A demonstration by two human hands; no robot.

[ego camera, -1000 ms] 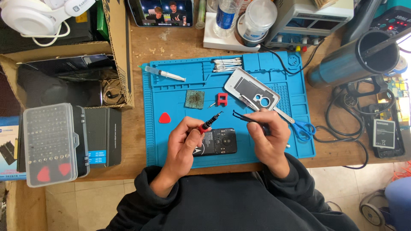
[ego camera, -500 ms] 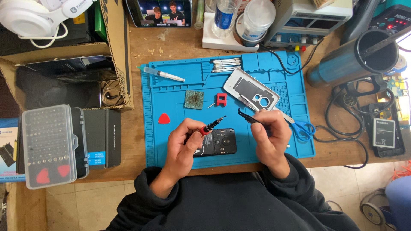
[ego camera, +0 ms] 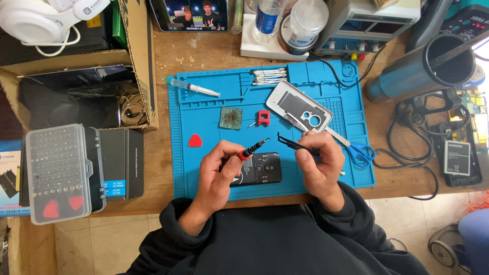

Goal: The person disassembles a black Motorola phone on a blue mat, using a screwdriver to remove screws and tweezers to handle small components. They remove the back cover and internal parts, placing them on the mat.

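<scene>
The left hand (ego camera: 220,170) is closed around a small precision screwdriver (ego camera: 253,148) with a red collar; the tip points up and to the right, above the top edge of the opened phone (ego camera: 261,168). The phone lies flat on the blue work mat (ego camera: 204,175), near the mat's front edge, partly under the left hand. The right hand (ego camera: 321,163) pinches a pair of black tweezers (ego camera: 291,143); the tips point left toward the screwdriver tip, and the two tools stand just apart.

Behind the hands, the phone's grey back cover (ego camera: 300,106) lies tilted on the mat; blue-handled scissors (ego camera: 356,151) lie just right of the right hand. A red triangular pick (ego camera: 195,141), a small red part (ego camera: 263,117), a green square pad (ego camera: 231,117), a syringe (ego camera: 195,88) and a bundle of cotton swabs (ego camera: 268,77) are spread over the mat. A clear bit case (ego camera: 57,173) stands well to the left, off the mat.
</scene>
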